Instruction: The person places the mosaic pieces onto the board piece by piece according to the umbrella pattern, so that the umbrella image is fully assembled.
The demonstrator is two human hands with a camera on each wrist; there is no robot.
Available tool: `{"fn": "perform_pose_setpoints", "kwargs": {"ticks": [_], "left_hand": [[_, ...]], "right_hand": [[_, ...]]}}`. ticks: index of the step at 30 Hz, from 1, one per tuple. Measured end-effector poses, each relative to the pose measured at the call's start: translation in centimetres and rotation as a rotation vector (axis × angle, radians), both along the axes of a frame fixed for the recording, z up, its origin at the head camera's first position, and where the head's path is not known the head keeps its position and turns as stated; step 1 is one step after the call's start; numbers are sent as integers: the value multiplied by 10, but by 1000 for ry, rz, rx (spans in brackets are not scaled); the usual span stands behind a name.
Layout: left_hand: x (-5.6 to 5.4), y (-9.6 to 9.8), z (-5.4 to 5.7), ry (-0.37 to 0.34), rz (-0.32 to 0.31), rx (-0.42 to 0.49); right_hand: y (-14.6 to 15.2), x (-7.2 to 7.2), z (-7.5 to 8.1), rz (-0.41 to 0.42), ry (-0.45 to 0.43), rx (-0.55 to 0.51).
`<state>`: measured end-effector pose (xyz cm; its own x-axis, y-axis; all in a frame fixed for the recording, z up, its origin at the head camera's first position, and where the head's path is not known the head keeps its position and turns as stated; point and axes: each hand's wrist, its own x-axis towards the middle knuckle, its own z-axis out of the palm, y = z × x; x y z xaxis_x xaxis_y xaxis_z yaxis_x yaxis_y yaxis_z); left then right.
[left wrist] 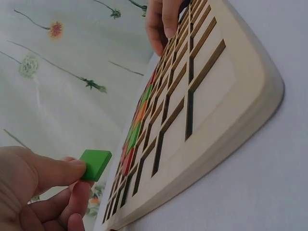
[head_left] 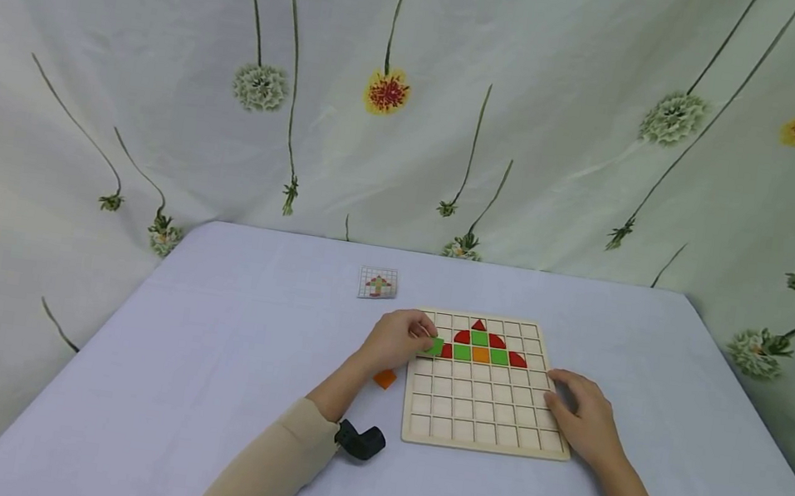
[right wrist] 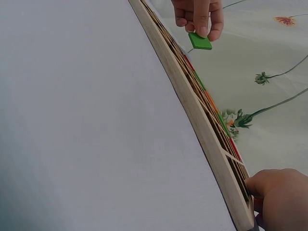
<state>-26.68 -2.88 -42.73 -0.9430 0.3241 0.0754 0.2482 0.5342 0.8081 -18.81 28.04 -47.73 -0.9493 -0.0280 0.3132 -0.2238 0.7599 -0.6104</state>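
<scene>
My left hand (head_left: 398,339) pinches a green square tile (left wrist: 96,163) between thumb and fingers, tilted just above the left part of a wooden grid board (head_left: 485,444). Beside the tile in the board lies a row of red, green and orange pieces, with an orange square (head_left: 481,354) in the middle. Above that row sit a green square (head_left: 479,338) flanked by red rounded pieces, and a red triangle (head_left: 479,325). My right hand (head_left: 585,417) rests its thumb and fingers on the board's right edge; some fingers are hidden in the right wrist view.
A loose orange tile (head_left: 385,378) lies on the white tabletop (head_left: 204,340), near my left wrist. Behind the board is a small card (head_left: 378,283) printed with a coloured figure on a grid. A flowered cloth (head_left: 535,115) hangs behind the table.
</scene>
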Motion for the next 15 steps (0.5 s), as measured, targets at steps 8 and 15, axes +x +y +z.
{"fn": "perform_pose_setpoints", "kwargs": {"ticks": [8,15], "left_hand": [[1,14,1,-2,-36,4],[4,23,-2,-14,-72,37]], "right_hand": [[0,0,0,-1,0,3],[1,0,0,1,-2,-3]]}}
